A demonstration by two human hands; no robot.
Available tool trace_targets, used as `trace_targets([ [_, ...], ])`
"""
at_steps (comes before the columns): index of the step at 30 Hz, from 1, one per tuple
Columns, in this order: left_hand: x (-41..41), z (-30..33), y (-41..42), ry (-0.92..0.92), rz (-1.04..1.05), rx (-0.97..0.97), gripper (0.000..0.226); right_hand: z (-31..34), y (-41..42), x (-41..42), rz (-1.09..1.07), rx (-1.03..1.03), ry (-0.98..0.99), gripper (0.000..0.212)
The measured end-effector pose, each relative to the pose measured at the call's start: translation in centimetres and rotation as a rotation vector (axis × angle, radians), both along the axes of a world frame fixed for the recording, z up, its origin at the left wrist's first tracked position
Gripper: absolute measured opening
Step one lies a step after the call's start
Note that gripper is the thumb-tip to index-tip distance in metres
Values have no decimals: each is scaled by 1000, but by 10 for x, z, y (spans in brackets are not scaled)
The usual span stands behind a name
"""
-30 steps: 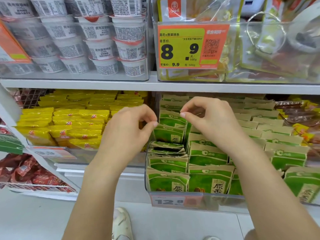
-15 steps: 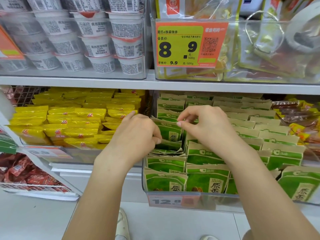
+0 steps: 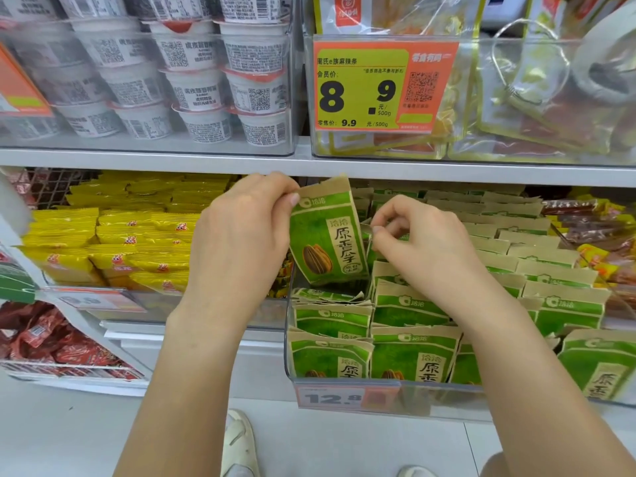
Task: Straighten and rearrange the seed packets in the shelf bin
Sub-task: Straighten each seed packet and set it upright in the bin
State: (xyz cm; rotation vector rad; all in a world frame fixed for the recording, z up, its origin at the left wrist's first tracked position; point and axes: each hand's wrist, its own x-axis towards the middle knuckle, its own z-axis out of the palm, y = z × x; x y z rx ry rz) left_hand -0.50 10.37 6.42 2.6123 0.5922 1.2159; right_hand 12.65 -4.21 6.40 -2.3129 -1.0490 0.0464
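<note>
A clear plastic shelf bin (image 3: pixel 444 395) holds rows of green and tan seed packets (image 3: pixel 413 356). My left hand (image 3: pixel 241 235) pinches the top corner of one lifted seed packet (image 3: pixel 327 235), which hangs upright and slightly tilted above the bin's left row. My right hand (image 3: pixel 423 239) sits just right of it, with thumb and fingers pinched on the top edge of another packet in the row behind. A few packets (image 3: pixel 327 296) lie flat in the left row under the lifted one.
Yellow snack packets (image 3: pixel 120 235) fill the bin to the left. Above, the upper shelf edge (image 3: pixel 309 165) carries white cups (image 3: pixel 192 80) and a bin with an orange price tag (image 3: pixel 382 84). Red packets (image 3: pixel 51 339) lie lower left. A 12.8 price label (image 3: pixel 332 397) fronts the seed bin.
My left hand has pulled a seed packet up out of the left row and raised it toward the shelf edge. My right hand stayed at the neighbouring row.
</note>
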Motion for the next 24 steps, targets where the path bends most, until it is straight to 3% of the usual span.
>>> trace_targets([
  [5, -9, 8, 1, -152, 31, 15, 15, 2, -1, -7, 97, -59, 68, 15],
  [11, -19, 21, -6, -272, 102, 29, 15, 4, -2, -6, 100, 22, 135, 28],
  [15, -32, 28, 3, -368, 159, -84, 19, 4, 0, -10, 141, -78, 45, 30],
  [19, -40, 30, 12, -348, 215, -98, 14, 3, 0, -8, 177, -159, -67, 35],
  [24, -39, 21, 16, -382, 209, -104, 23, -4, 7, -14, 189, -429, -176, 43],
])
